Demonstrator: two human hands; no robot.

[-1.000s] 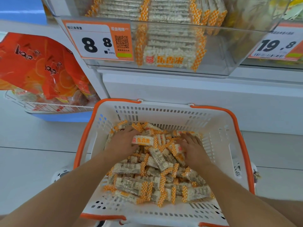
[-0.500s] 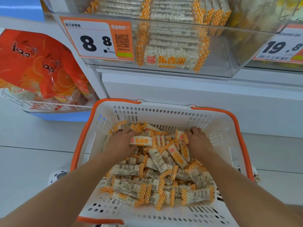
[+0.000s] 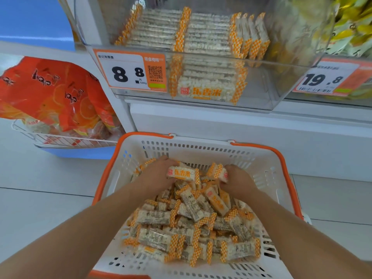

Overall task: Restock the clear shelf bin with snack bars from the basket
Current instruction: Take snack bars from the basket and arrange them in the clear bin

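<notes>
Far off to the left of my left hand [image 3: 156,174], red-orange snack bags [image 3: 52,97] fill a wire rack [image 3: 66,140]. Both my hands are down in the white, orange-rimmed basket [image 3: 267,174], buried in the far end of a loose heap of snack bars [image 3: 181,224]. My left hand curls over the pile and grasps several bars, one with an orange label [image 3: 180,174] showing face up at my fingertips. Just across from it, my right hand [image 3: 237,179] clutches a bunch of bars too, their checkered orange ends sticking up beside my thumb. Above and beyond both hands sits the clear shelf bin [image 3: 281,83], already lined with neat rows of the same bars toward its left and middle, a price tag [image 3: 129,71] reading 8.8 on its front. Up past my right hand, a second tag [image 3: 324,79] reads 19.8.
</notes>
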